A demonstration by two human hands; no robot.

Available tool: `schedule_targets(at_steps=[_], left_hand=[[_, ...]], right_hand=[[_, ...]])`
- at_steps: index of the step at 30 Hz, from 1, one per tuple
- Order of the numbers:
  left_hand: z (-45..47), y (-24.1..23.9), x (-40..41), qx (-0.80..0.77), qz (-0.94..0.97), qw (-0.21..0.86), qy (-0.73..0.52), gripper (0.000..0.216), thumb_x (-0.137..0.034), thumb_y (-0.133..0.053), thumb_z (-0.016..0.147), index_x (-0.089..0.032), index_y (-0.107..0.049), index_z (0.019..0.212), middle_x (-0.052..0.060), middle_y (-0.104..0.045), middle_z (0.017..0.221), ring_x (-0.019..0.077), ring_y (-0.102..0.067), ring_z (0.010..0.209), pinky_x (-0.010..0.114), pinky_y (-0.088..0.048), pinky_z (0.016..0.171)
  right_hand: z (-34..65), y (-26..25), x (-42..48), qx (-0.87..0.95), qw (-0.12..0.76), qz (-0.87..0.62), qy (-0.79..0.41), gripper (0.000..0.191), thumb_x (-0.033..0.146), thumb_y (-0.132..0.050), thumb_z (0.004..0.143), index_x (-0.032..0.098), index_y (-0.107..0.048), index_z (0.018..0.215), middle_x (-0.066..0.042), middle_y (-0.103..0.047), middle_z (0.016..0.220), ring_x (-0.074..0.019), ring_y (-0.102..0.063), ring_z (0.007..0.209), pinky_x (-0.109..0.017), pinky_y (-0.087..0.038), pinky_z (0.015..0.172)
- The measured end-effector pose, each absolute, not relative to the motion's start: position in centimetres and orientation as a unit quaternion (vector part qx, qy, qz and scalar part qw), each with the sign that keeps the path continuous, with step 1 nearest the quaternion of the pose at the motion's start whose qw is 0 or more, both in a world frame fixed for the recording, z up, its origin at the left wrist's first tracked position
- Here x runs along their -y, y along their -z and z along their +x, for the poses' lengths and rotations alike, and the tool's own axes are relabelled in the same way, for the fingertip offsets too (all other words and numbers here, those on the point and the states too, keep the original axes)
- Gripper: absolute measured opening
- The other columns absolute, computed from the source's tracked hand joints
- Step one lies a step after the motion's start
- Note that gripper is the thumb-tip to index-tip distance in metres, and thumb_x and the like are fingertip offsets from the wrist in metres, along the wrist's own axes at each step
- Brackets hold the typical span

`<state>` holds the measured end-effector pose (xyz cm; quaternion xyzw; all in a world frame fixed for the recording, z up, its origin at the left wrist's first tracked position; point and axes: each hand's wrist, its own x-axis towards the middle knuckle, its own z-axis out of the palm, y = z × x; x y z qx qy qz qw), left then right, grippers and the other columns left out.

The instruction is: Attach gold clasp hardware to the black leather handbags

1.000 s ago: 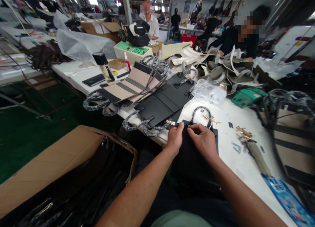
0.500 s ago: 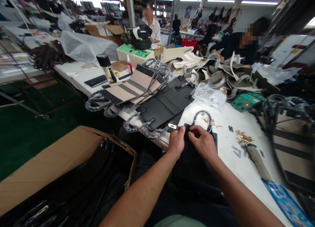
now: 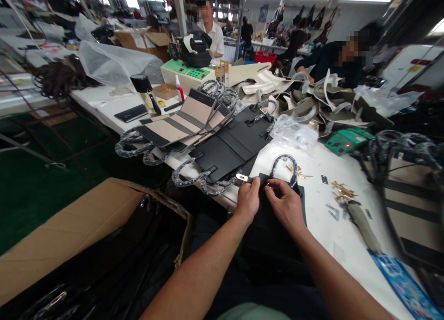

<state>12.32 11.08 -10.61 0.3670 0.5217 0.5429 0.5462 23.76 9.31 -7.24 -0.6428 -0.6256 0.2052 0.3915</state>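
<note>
At the table's near edge, a black bag piece (image 3: 260,223) hangs down towards my lap. A black strap with a gold metal plate (image 3: 242,177) sticks out to the left of it. My left hand (image 3: 249,199) is closed around this strap, thumb on top. Just right of it, my right hand (image 3: 282,202) is closed in a pinch over the bag piece. A tiny gold-coloured bit shows at its fingertips, too small to name. Behind my right hand rises a carrying handle (image 3: 295,168) wrapped in clear plastic.
Black bag panels (image 3: 232,149) with wrapped handles lie left on the white table (image 3: 312,236). Gold hardware (image 3: 343,192) and a green device (image 3: 348,141) are on the right. A cardboard box (image 3: 69,232) stands lower left. A co-worker (image 3: 326,56) sits across.
The view has shifted slightly. Both hands stay at the same place on the bag piece; the right fingertips have moved only a little, with the gold-coloured bit now showing more.
</note>
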Motion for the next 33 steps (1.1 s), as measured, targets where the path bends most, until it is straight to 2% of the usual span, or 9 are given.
schedule_targets(at_steps=[9, 15, 19, 22, 26, 29, 31, 33], left_hand=[[12.3, 10.8, -11.1, -0.546, 0.366, 0.536, -0.53, 0.054, -0.062, -0.053, 0.088, -0.019, -0.043, 0.056, -0.004, -0.036, 0.055, 0.0114, -0.036, 0.057, 0.026, -0.03, 0.056], [12.3, 11.0, -11.2, -0.542, 0.377, 0.527, -0.535, 0.05, -0.06, -0.053, 0.089, -0.017, -0.057, 0.063, -0.002, -0.046, 0.056, 0.0138, -0.044, 0.06, 0.026, -0.035, 0.06], [12.1, 11.0, -11.0, -0.505, 0.412, 0.526, -0.547, 0.047, -0.058, -0.052, 0.091, -0.015, -0.067, 0.079, 0.002, -0.061, 0.072, 0.0172, -0.054, 0.073, 0.027, -0.04, 0.071], [11.9, 10.7, -10.8, -0.496, 0.438, 0.514, -0.545, 0.045, -0.055, -0.05, 0.093, -0.015, -0.069, 0.083, 0.006, -0.068, 0.083, 0.02, -0.06, 0.083, 0.028, -0.043, 0.078], [11.8, 10.2, -10.6, -0.463, 0.462, 0.509, -0.561, 0.039, -0.049, -0.05, 0.094, -0.017, -0.073, 0.096, 0.007, -0.072, 0.097, 0.0217, -0.063, 0.095, 0.028, -0.044, 0.088], [11.7, 9.9, -10.6, -0.446, 0.471, 0.504, -0.57, 0.035, -0.045, -0.053, 0.094, -0.018, -0.074, 0.099, 0.009, -0.072, 0.104, 0.0229, -0.063, 0.101, 0.029, -0.043, 0.093], [11.7, 10.0, -10.7, -0.45, 0.469, 0.511, -0.562, 0.036, -0.047, -0.053, 0.093, -0.016, -0.073, 0.096, 0.009, -0.072, 0.101, 0.0239, -0.063, 0.1, 0.03, -0.044, 0.091], [11.7, 10.1, -10.8, -0.47, 0.447, 0.53, -0.546, 0.041, -0.052, -0.054, 0.092, -0.015, -0.071, 0.087, 0.009, -0.071, 0.088, 0.0236, -0.063, 0.092, 0.03, -0.046, 0.084]], right_hand=[[23.9, 7.4, -9.6, 0.635, 0.385, -0.635, -0.213, 0.025, 0.039, -0.06, 0.086, 0.022, -0.073, 0.1, -0.001, -0.072, 0.082, -0.0188, -0.064, 0.071, -0.03, -0.047, 0.07], [24.0, 6.9, -10.0, 0.647, 0.357, -0.636, -0.225, 0.028, 0.04, -0.058, 0.085, 0.022, -0.074, 0.099, -0.002, -0.072, 0.079, -0.0188, -0.062, 0.067, -0.031, -0.046, 0.067], [24.3, 6.6, -10.4, 0.634, 0.342, -0.647, -0.251, 0.028, 0.04, -0.06, 0.083, 0.023, -0.074, 0.099, -0.002, -0.073, 0.081, -0.0187, -0.063, 0.068, -0.03, -0.046, 0.066], [24.5, 6.6, -10.7, 0.632, 0.337, -0.643, -0.272, 0.026, 0.04, -0.061, 0.082, 0.022, -0.073, 0.097, -0.002, -0.073, 0.081, -0.0191, -0.064, 0.07, -0.03, -0.046, 0.067], [24.5, 6.8, -11.0, 0.61, 0.347, -0.651, -0.289, 0.028, 0.039, -0.062, 0.082, 0.022, -0.064, 0.104, 0.001, -0.069, 0.072, -0.0172, -0.062, 0.061, -0.03, -0.044, 0.062], [24.3, 6.8, -11.4, 0.608, 0.348, -0.654, -0.285, 0.025, 0.038, -0.062, 0.081, 0.022, -0.059, 0.1, 0.003, -0.066, 0.067, -0.0168, -0.061, 0.058, -0.029, -0.043, 0.061], [24.2, 6.8, -11.5, 0.616, 0.343, -0.651, -0.282, 0.021, 0.037, -0.062, 0.081, 0.023, -0.059, 0.096, 0.004, -0.065, 0.065, -0.017, -0.061, 0.058, -0.029, -0.043, 0.061], [24.2, 6.8, -11.6, 0.62, 0.346, -0.644, -0.285, 0.02, 0.038, -0.062, 0.081, 0.023, -0.06, 0.093, 0.004, -0.064, 0.064, -0.0172, -0.061, 0.058, -0.03, -0.043, 0.062]])
